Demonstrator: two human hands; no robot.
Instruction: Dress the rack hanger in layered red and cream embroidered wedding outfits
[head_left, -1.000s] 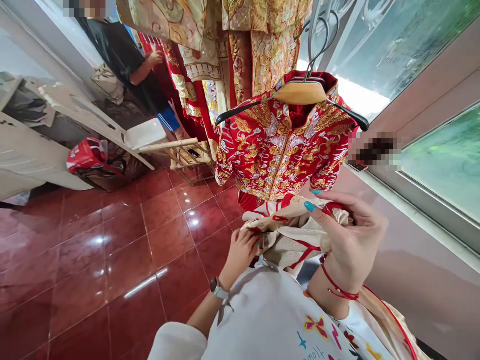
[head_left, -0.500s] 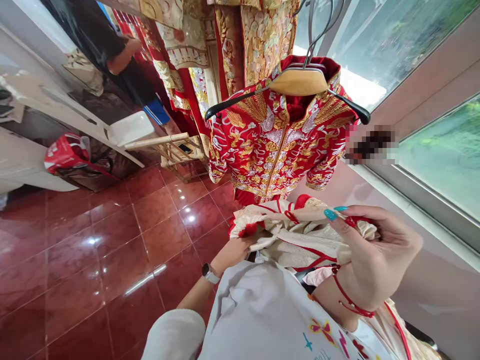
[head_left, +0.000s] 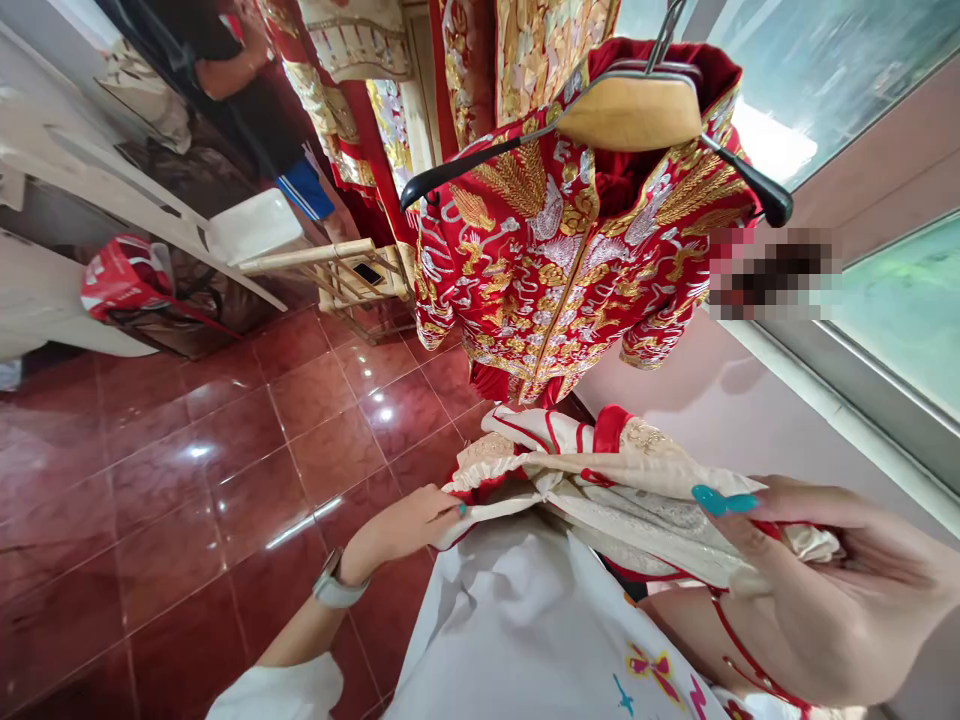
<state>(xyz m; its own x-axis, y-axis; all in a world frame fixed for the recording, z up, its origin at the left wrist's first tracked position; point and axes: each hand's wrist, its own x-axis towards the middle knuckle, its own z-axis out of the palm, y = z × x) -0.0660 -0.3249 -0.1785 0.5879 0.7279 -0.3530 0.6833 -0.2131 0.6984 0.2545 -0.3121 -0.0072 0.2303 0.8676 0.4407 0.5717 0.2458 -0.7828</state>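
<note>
Red and gold embroidered jacket (head_left: 555, 250) hung from a wooden hanger (head_left: 630, 112) at the upper right of the frame, with gold embroidered robes (head_left: 536, 60) behind it. Just below the jacket, at the lower middle, a cream garment (head_left: 600, 490) with red trim was bunched between the person's hands, off any hanger. The left hand (head_left: 397, 528), wearing a watch (head_left: 334, 587), reached in from the lower left, its fingers gripping the garment's ruffled edge. The right hand (head_left: 832, 600), at the lower right edge, had a red cord bracelet (head_left: 750, 650) at the wrist, and its curled fingers (head_left: 720, 500), with teal nails, pinched a fold of the cloth. A white printed shirt (head_left: 525, 620) filled the bottom of the frame. Red tile floor (head_left: 187, 500) spread across the left side. At the upper left, a co-worker (head_left: 225, 70) stood well apart, near a folding wooden stand (head_left: 337, 280).
</note>
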